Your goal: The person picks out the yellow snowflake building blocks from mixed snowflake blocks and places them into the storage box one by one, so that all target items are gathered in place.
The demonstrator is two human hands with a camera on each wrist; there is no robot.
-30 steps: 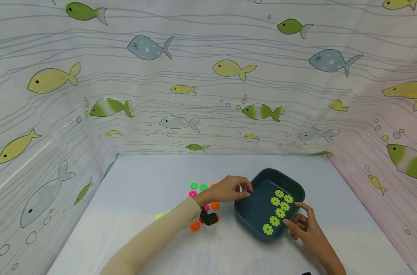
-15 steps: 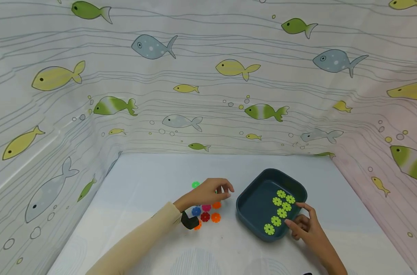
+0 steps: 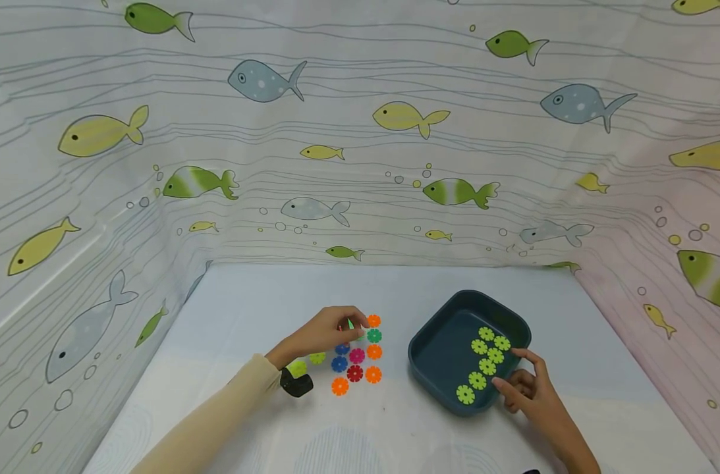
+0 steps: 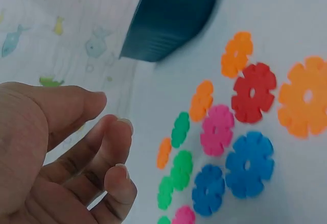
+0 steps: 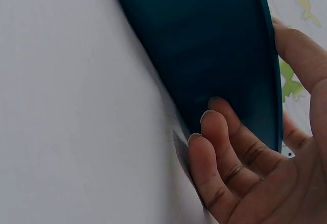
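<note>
My left hand (image 3: 321,330) hovers over the loose plastic flower discs on the table. Its fingers are loosely bent, with a gap between thumb and fingertips and nothing held, as the left wrist view shows. Near it lie a blue disc (image 4: 250,164), a pink disc (image 4: 217,130), a red disc (image 3: 355,373), a teal-green disc (image 3: 374,336) and several orange ones. My right hand (image 3: 528,398) grips the right side of a dark blue square tray (image 3: 439,349), fingers against its outer wall and thumb at the rim. Several yellow-green discs (image 3: 477,380) lie along the tray's right side.
Two yellow-green discs (image 3: 317,357) lie left of the coloured group, partly behind my left wrist. The white table (image 3: 265,289) is enclosed by a fish-patterned curtain (image 3: 360,224) at the back and sides.
My left hand has moved left from the tray's left rim to over the loose discs, uncovering several of them. My right hand stays on the tray, which shows no clear movement.
</note>
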